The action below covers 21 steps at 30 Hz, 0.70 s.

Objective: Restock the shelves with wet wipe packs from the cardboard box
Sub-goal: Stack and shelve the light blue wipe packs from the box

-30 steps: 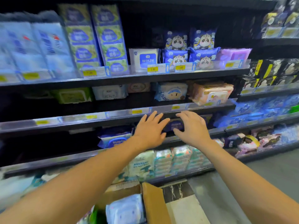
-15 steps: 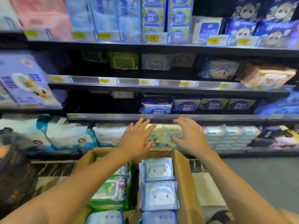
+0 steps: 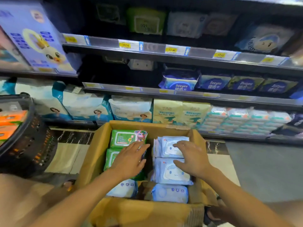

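Closest to me is the near wall of the open brown cardboard box (image 3: 147,210), which stands on the floor before the shelving. Just inside it lie two rounded light blue packs (image 3: 170,192). Beyond them both my hands are down in the box. My left hand (image 3: 131,159) lies flat, fingers straight and close together, across the green wet wipe packs (image 3: 126,136) in the left row. I cannot tell whether the palm presses on them or only hovers. My right hand (image 3: 192,159) is spread over the pale blue wet wipe packs (image 3: 173,174) with the white cartoon face in the right row, fingers apart and slightly bent, closed on nothing.

I judge this to be the pick-up step, with no pack lifted yet and the box well filled, so most of the restocking is ahead. The next move calls for curling fingers and thumb round the edges of one soft pack, or one per hand, and lifting it straight up clear of its neighbours.

To the left of the box stands a black perforated plastic basket (image 3: 32,145) with orange packets in it. Past the box the bottom shelf holds cream upright packs (image 3: 180,112). Above that, dark blue Deeyeo packs (image 3: 180,81) sit to the right of a dark gap (image 3: 118,72), a likely place for new stock.
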Available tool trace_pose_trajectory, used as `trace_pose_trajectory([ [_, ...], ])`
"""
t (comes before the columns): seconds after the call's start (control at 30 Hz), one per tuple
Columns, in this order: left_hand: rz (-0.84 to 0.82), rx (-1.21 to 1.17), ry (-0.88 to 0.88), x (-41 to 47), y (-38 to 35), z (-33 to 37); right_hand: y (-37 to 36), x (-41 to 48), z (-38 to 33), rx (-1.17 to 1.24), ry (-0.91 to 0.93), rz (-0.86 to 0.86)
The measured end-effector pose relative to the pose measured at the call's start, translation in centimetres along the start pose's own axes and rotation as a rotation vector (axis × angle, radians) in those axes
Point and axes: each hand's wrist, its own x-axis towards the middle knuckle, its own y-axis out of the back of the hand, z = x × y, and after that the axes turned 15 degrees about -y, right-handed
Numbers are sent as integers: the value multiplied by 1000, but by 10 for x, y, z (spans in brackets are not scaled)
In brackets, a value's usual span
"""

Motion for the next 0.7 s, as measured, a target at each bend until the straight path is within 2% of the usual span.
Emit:
trace_pose_trajectory([
  [0.07,18,-9,-11,-13,-18,-8,-16,-4,-4,5,20,-78],
  [0.1,-38,-27,-2,-17,-23,-11,-24,-6,-6,9,30,-118],
  [0.27,-444,-138,69,-32,-45,-32,-61,-18,-11,32,103,-257],
  [0.4,-706,-156,274,-49,-71,-48,-82,-18,-13,22,146,-347],
  [0.5,-758,-195,457,-55,-84,-53,-93,-15,-11,36,132,-408],
  [0.6,-782,-179,547,-59,-97,-59,-101,-12,-8,76,107,-402],
  [0.7,-735,-194,676,-59,-104,-64,-106,-6,-5,111,92,-391],
])
